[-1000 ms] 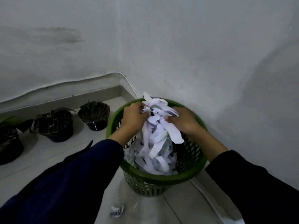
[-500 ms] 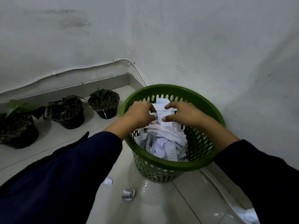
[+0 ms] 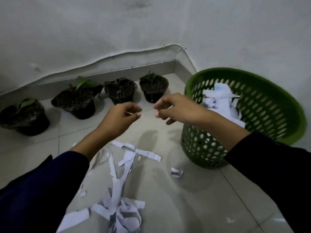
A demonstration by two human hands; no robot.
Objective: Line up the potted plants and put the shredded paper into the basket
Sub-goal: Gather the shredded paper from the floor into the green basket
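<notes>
The green basket (image 3: 269,105) stands on the tiled floor (image 3: 193,199) in the wall corner with shredded paper (image 3: 220,101) heaped inside it, and more paper strips (image 3: 117,199) lie loose on the floor in front of it and to its left. Both hands hang in the air left of the basket, the left hand (image 3: 120,117) and right hand (image 3: 175,109) each with fingers loosely curled and holding nothing. Four potted plants (image 3: 117,91) sit in a row along the wall, left of the basket.

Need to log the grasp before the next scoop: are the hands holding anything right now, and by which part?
Nothing is held. The left hand and right hand hover loosely curled above the floor; shredded paper lies below them.
</notes>
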